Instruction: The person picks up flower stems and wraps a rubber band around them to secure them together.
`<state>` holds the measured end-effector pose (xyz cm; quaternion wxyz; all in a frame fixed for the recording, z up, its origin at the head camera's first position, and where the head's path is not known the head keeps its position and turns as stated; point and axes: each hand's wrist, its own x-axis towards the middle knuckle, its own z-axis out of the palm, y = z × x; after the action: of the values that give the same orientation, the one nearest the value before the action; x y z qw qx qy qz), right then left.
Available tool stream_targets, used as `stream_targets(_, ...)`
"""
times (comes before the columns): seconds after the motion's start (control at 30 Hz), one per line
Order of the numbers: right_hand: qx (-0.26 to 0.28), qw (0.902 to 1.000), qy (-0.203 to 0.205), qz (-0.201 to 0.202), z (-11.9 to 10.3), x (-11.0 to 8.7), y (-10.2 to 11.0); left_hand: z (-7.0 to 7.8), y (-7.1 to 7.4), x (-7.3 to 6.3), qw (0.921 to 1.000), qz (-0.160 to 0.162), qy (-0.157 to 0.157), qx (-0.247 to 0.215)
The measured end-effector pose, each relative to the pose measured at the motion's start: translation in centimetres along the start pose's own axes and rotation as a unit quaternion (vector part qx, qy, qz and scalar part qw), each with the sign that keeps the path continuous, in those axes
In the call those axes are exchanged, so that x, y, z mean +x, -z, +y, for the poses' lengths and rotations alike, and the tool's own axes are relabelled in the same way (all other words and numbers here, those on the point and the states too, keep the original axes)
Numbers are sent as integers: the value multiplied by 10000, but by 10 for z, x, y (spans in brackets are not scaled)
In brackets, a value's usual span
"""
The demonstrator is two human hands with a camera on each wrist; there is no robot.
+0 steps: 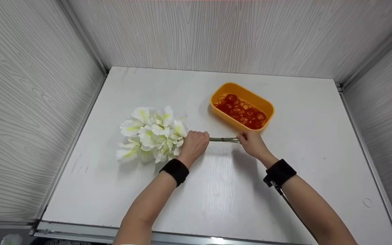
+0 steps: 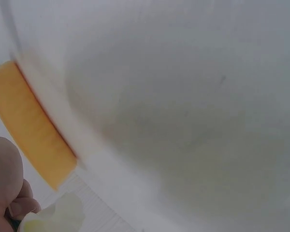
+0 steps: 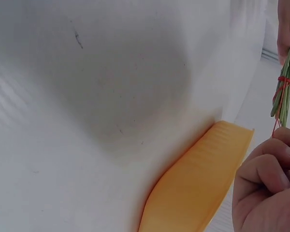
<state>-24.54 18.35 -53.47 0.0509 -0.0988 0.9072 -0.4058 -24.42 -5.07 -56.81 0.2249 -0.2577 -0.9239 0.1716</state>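
Note:
My left hand (image 1: 195, 143) grips the green stems (image 1: 222, 139) of a bunch of white artificial flowers (image 1: 151, 132) just below the blooms. The blooms spread to the left, and the stem ends point right. In the right wrist view, a red rubber band (image 3: 285, 80) is wound round the stems near their ends. A thin red strand of it stretches from there to the fingertips of my right hand (image 1: 254, 144), which pinch it with fingers curled. A white petal (image 2: 58, 212) shows beside the left hand in the left wrist view.
Just behind the hands stands a yellow plastic tub (image 1: 228, 119) holding many red rubber bands (image 1: 238, 110). A thin pale ring (image 1: 367, 202) lies at the right of the white table. Wood-grain panels wall in the back and both sides.

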Motion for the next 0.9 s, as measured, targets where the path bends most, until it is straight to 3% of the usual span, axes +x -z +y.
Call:
stream_targets(0.23,-464,9981,-120,388,-7,-3,-5,7,3,2,9999,-20,67,119)
stream_targets(0.43,15,9991,-299,306,-21,-3,-14,16,13,13,9994,-84,76,320)
stream_targets(0.63,367,9981,-394,305,-32,-6,-23,23,21,21,9994,-133,305,56)
stream_targets(0.9,613,9966,526,141,-47,-16,-36,25,31,26,9972,-173,454,-570)
